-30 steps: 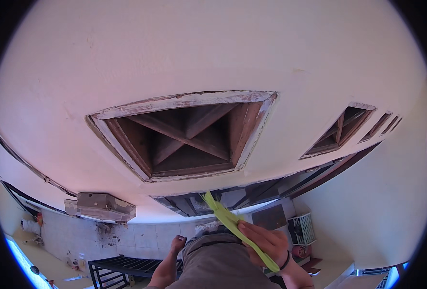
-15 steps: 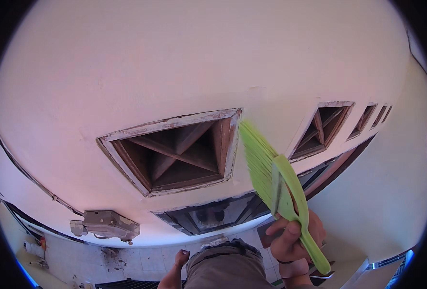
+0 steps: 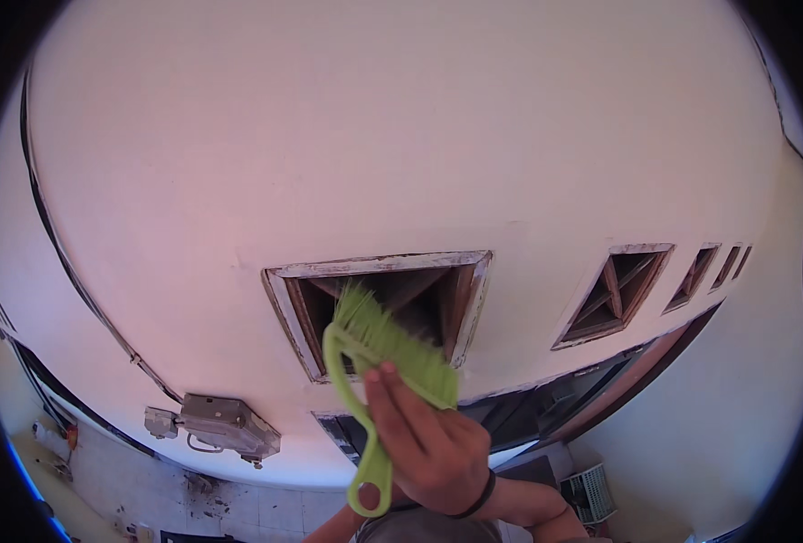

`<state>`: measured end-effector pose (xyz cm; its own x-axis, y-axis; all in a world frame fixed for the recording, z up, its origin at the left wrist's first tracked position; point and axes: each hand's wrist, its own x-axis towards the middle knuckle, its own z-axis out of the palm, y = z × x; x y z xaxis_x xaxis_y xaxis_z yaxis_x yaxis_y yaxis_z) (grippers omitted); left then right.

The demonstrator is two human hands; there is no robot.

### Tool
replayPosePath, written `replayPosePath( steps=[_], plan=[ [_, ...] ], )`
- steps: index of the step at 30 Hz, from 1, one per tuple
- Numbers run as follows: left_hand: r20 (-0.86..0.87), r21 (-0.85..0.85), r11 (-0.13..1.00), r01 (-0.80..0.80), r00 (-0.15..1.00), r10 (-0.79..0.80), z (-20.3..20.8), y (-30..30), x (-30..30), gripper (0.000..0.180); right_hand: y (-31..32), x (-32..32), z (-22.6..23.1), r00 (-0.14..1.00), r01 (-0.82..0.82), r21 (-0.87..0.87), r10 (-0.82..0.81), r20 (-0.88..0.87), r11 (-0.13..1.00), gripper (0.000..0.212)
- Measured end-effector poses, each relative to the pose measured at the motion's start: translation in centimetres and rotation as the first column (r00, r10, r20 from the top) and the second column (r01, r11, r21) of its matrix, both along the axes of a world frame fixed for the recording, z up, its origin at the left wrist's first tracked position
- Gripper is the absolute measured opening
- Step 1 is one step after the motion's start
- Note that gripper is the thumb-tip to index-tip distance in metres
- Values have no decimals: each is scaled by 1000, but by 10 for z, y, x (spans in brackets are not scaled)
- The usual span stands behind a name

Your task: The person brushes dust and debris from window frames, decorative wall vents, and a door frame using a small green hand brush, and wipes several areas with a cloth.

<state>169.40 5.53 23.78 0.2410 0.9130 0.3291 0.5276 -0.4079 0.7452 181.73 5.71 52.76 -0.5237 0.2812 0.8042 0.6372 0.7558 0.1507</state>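
Observation:
My right hand (image 3: 433, 448) is closed around a light green hand brush (image 3: 388, 339), with two fingers laid along its body. The brush is tilted, its looped handle end pointing down and its bristles up and to the right. Behind it is a square vent opening (image 3: 374, 265) in the wall, with a worn wooden frame and crossed slats. The bristles cover the lower middle of that opening; whether they touch the slats cannot be told. Low in the view, part of my left forearm (image 3: 333, 525) shows, and its hand is hidden behind the brush handle and right hand.
The pale wall (image 3: 374, 136) carries a row of smaller vents (image 3: 614, 294) to the right. Below sits a dark window (image 3: 546, 389). A grey metal box (image 3: 229, 425) with a cable (image 3: 76, 262) hangs lower left. Debris (image 3: 204, 484) lies on the tiled floor, and a basket (image 3: 591, 493) stands lower right.
My right hand has swung the brush leftward from beside the frame to in front of the vent opening. The brush has turned over, and my left arm has shifted toward the middle, its hand now hidden.

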Motion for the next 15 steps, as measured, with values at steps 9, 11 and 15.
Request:
replayPosePath(
  steps=[9,11,15],
  plan=[
    [-26,423,906,29,999,-20,47,16,21,20,12,43,26,866,-179,-136,91,-492,974,32],
    [-74,572,821,8,996,42,69,10,7,22,-4,61,16,644,-41,-198,-125,-755,979,32],
    [-2,693,699,-174,970,243,108,18,-22,21,-2,35,5,865,85,71,-39,-500,994,32]
  ],
)
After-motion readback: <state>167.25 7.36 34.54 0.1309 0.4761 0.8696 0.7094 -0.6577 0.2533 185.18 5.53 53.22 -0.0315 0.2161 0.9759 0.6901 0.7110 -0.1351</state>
